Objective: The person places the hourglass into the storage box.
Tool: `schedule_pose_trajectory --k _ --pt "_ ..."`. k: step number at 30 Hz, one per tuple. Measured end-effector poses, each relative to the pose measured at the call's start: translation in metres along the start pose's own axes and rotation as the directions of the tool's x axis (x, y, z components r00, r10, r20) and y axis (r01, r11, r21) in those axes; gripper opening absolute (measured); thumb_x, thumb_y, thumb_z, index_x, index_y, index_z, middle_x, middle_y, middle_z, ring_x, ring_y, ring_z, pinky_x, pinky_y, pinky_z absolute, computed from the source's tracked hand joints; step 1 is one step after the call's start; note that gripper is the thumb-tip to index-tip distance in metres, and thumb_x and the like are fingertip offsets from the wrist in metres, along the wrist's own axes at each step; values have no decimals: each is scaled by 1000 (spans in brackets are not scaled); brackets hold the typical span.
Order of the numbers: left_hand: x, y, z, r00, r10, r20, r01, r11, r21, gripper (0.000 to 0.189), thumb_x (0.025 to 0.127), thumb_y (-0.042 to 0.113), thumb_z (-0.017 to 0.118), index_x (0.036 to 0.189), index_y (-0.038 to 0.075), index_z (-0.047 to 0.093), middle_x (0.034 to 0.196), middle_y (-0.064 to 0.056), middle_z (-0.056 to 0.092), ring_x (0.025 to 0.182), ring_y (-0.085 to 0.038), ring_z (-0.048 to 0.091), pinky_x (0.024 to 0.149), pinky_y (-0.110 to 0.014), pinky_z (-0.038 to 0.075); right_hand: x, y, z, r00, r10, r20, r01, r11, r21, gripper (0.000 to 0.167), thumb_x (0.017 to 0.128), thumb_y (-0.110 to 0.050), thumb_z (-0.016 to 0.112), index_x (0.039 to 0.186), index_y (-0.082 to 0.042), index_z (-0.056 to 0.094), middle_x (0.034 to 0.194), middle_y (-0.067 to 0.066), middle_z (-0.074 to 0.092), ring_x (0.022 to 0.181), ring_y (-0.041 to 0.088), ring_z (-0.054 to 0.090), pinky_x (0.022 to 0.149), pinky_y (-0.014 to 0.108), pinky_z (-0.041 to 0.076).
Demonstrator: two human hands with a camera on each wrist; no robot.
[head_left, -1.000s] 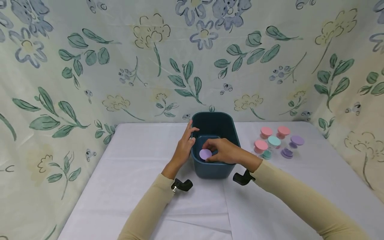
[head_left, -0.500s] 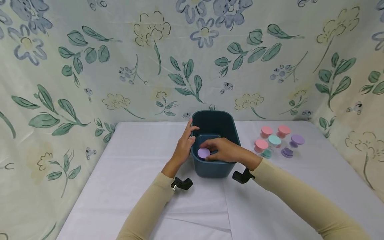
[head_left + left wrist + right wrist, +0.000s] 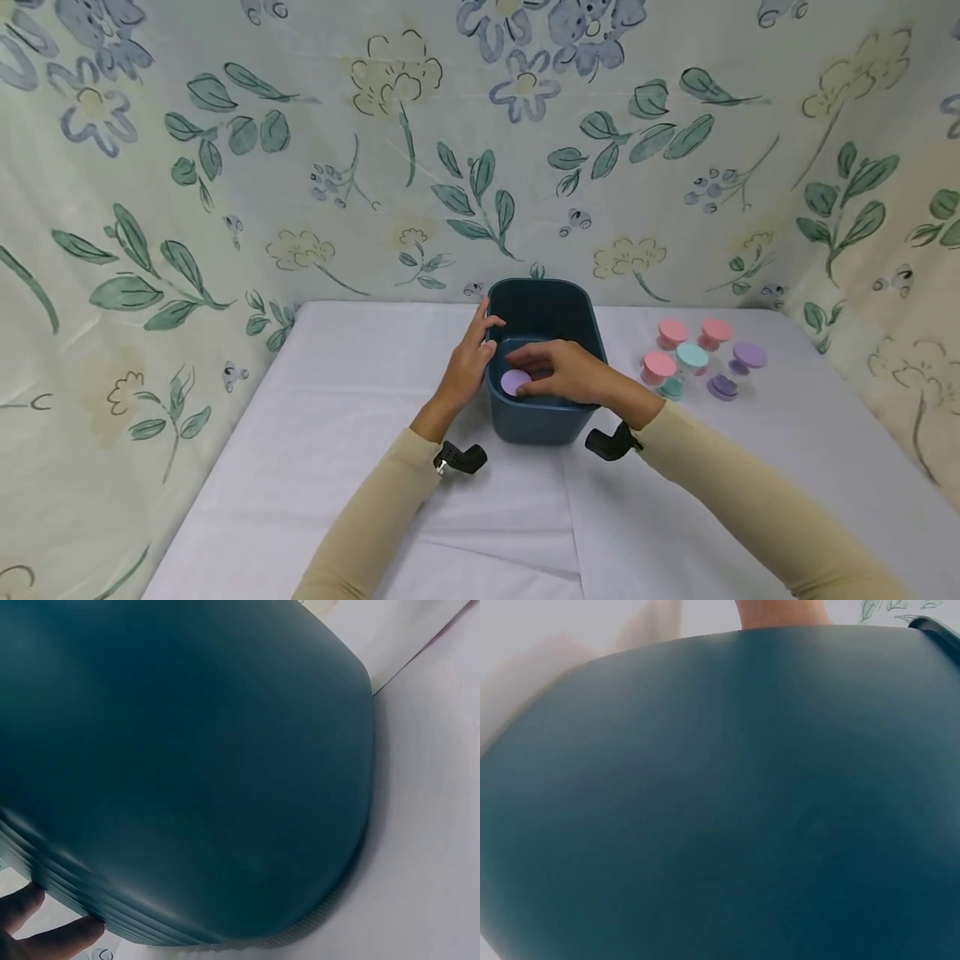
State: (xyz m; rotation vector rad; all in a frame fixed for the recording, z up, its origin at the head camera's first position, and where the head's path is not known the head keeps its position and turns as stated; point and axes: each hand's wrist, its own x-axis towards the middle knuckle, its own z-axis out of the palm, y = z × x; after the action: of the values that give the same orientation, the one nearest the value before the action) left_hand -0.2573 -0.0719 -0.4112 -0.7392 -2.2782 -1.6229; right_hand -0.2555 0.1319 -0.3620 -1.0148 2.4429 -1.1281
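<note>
A dark teal bin (image 3: 532,426) stands on the white cloth; its outer wall fills most of both wrist views. My left hand (image 3: 462,367) rests against its left rim with fingers spread, one reaching over the edge. In the left wrist view two straight fingers (image 3: 64,937) touch the ribbed band under the rim. My right hand (image 3: 566,371) reaches inside over the near right rim. Its thumb lies at the edge of a round purple top (image 3: 515,382), and the other fingers stand a little beyond it. The right wrist view hides this hand behind the bin wall.
To the right stand several small knob-like pieces with round flat tops: pink (image 3: 658,365), aqua (image 3: 692,357) and purple (image 3: 749,356). A purple flower-shaped piece (image 3: 722,387) and a teal one (image 3: 671,388) lie near them. Floral cloth (image 3: 420,167) hangs behind.
My right hand's fingers have spread away from the purple top, which stays low in the bin near the front left. My left hand stays on the rim. The head view has shifted slightly.
</note>
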Motion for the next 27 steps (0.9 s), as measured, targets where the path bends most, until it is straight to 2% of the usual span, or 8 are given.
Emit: schedule_pose_trajectory --k 3,7,12,18,27 --pt "2 -19 7 1000 -9 -19 10 1000 29 36 99 14 34 132 10 47 162 -5 13 147 -18 12 114 -50 20 -1 3 0 1000 0 -13 1 1000 25 49 84 -12 74 127 3 58 126 19 62 112 29 63 90 39 51" --pt "4 -43 13 999 -4 -50 7 998 55 37 98 22 32 132 15 48 162 2 13 146 -12 11 114 -50 20 0 5 1 1000 2 -31 1 997 73 49 84 -12 74 128 1 58 127 20 61 113 31 62 90 36 51" --pt "0 -42 12 999 6 -44 -3 999 54 37 100 21 32 134 16 46 161 4 14 146 -12 12 113 -53 22 -2 6 1 997 11 -79 -3 995 97 49 85 -18 74 128 -3 59 129 16 60 115 30 61 91 36 51" --pt "4 -41 12 999 32 -42 -29 997 64 37 100 24 32 133 18 47 161 -2 16 146 -13 15 111 -54 25 -7 5 -4 985 -1 -171 20 993 114 46 86 -20 72 129 -9 59 129 12 61 116 26 61 92 38 50" --pt "4 -41 12 999 5 -39 -2 997 74 38 99 23 31 134 18 47 162 3 13 146 -14 13 111 -54 25 -13 6 -14 975 17 -223 13 991 134 49 87 -16 72 132 -5 56 132 15 58 119 31 58 92 38 50"
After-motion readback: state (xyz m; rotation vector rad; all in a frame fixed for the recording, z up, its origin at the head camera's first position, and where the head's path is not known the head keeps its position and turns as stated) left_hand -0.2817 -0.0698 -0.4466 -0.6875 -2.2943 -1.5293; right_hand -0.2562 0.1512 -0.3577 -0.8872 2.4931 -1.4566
